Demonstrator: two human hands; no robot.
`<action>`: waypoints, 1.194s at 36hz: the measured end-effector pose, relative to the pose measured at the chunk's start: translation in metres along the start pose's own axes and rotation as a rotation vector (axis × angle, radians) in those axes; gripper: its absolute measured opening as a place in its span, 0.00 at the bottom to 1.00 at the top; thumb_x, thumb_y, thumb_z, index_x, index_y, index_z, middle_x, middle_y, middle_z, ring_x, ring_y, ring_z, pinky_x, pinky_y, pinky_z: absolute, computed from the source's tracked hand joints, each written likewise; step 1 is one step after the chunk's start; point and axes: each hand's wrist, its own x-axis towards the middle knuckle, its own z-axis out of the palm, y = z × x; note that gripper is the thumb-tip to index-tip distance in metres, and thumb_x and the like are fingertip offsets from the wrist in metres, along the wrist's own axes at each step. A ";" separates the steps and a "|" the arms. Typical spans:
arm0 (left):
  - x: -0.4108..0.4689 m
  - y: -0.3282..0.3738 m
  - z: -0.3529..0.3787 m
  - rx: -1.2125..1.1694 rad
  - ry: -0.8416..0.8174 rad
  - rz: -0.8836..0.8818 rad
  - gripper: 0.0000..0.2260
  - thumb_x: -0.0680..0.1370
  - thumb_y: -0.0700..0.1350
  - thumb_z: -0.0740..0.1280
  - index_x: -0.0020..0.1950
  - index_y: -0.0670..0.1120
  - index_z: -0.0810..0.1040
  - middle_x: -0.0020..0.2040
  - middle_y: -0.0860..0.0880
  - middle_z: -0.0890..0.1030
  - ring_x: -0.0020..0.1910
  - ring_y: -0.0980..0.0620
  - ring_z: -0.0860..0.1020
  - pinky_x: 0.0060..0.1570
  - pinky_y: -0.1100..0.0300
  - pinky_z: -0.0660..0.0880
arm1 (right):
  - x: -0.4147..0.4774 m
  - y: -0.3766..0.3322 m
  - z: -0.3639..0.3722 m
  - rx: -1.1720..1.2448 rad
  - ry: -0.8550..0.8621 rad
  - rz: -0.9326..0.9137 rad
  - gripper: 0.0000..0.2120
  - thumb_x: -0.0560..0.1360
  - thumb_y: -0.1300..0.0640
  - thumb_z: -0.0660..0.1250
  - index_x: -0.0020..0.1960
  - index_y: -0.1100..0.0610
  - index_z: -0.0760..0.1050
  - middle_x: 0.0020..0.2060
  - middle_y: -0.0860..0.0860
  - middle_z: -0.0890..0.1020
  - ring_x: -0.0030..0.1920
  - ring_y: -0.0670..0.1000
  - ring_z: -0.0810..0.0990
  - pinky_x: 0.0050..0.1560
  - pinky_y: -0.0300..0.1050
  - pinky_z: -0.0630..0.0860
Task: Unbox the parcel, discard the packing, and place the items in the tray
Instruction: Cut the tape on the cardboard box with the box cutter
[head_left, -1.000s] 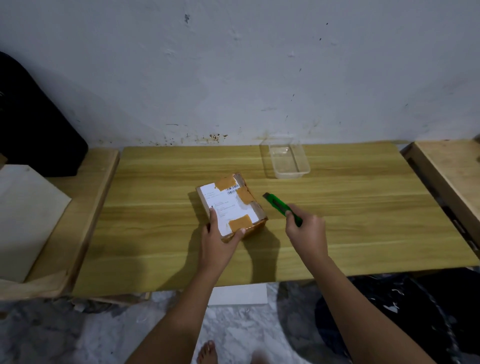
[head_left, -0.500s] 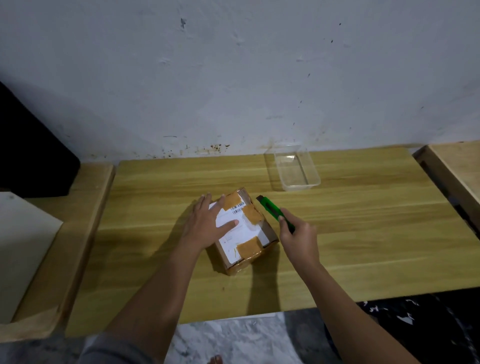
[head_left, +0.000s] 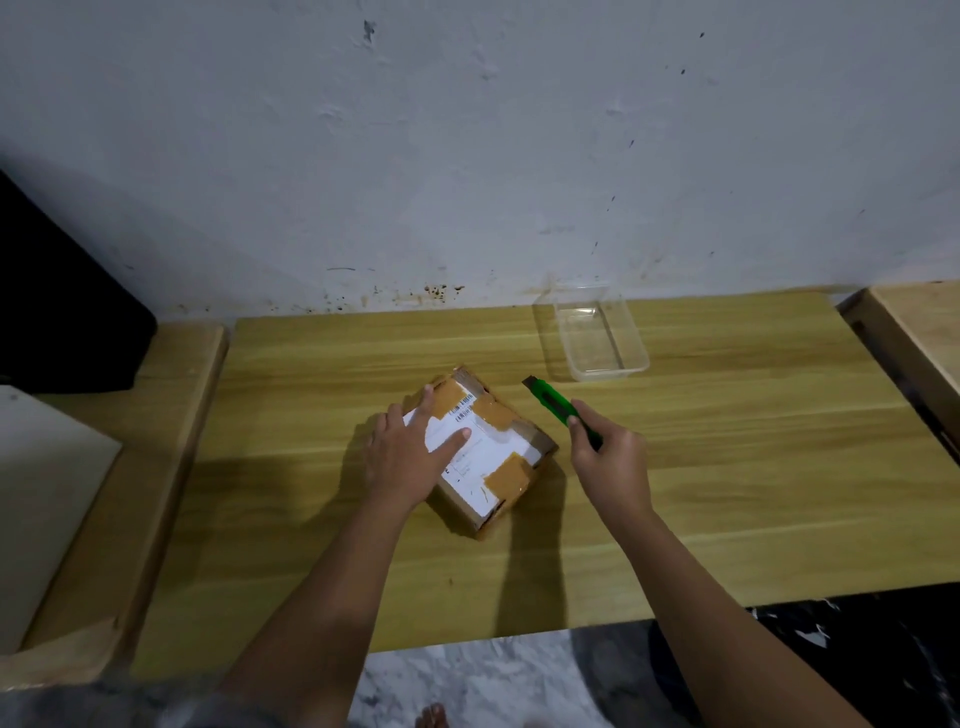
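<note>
Clutter sits at the far left: a black object (head_left: 62, 291) against the wall (head_left: 467, 156) and, nearer, a white board (head_left: 47, 509) lying on a pale wooden ledge (head_left: 171, 467). The ledge meets the yellow wood-grain bench (head_left: 753, 467), which runs along the pale, scuffed wall. Brown specks stain the wall just above the bench's far edge. Below the near edge is a marbled floor (head_left: 467, 686) with a bare foot (head_left: 431, 717).

At the bench's middle, the left hand (head_left: 405, 457) lies flat on the parcel (head_left: 498, 457), fingers straight and spread, pressing its top. The parcel is a brown cardboard box turned at an angle. It carries a white shipping label with a barcode, held by patches of brown tape. The print is too small to read.

Just right of the parcel and apart from it, the right hand (head_left: 613, 457) is curled round a green cutter (head_left: 556, 410), whose grey tip points to the far left. Farther right, near the wall, stands the clear plastic tray (head_left: 610, 373). A second wooden block (head_left: 919, 332) borders the bench's right end, with a dark mat (head_left: 857, 649) on the floor below.
</note>
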 end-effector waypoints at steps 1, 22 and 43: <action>-0.003 0.001 0.001 -0.015 0.023 -0.051 0.34 0.74 0.69 0.51 0.76 0.57 0.47 0.70 0.43 0.64 0.67 0.44 0.64 0.64 0.50 0.63 | 0.000 -0.001 -0.002 -0.001 0.001 -0.002 0.14 0.76 0.59 0.64 0.61 0.58 0.76 0.35 0.55 0.83 0.27 0.47 0.75 0.26 0.34 0.68; -0.076 0.015 0.016 -0.647 0.016 -0.243 0.36 0.76 0.59 0.62 0.76 0.55 0.45 0.73 0.38 0.56 0.71 0.38 0.62 0.64 0.49 0.65 | -0.019 -0.014 -0.016 -0.154 -0.078 -0.157 0.13 0.76 0.60 0.62 0.60 0.59 0.77 0.37 0.61 0.83 0.35 0.57 0.81 0.38 0.54 0.80; -0.077 0.012 0.022 -0.654 0.024 -0.253 0.44 0.71 0.63 0.67 0.76 0.55 0.42 0.72 0.42 0.57 0.69 0.42 0.63 0.59 0.50 0.68 | -0.014 -0.027 -0.014 -0.528 -0.229 -0.220 0.12 0.75 0.61 0.58 0.52 0.62 0.78 0.37 0.60 0.80 0.33 0.58 0.76 0.31 0.45 0.70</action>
